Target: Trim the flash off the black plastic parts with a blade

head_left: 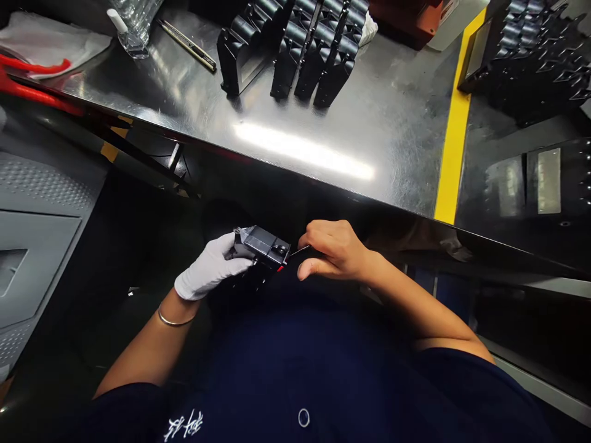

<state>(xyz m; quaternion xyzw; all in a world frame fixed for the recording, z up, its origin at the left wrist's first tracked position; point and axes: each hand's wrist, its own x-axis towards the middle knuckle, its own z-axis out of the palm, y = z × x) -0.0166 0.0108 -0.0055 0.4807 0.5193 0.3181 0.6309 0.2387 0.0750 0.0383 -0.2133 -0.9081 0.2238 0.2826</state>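
My left hand (210, 264), in a white glove, grips a black box-shaped housing (263, 241) in front of my body, below the bench edge. The thumb lies along its near side and the fingers go behind it. A small red spot shows at the housing's lower right corner. My right hand (335, 249) is bare, with curled fingers and the thumb set apart below. From its fingers a thin metal tool (301, 251) reaches left to the housing's right end. The tool's kind cannot be made out, as most of it is hidden.
Several black housings (295, 52) stand on the metal bench (392, 135). Further left are tweezers (187, 44), a clear bottle (129, 34) with a white cap and a white cloth (55, 43). Yellow tape (450, 147) crosses the bench; more black parts (540, 61) lie right of it.
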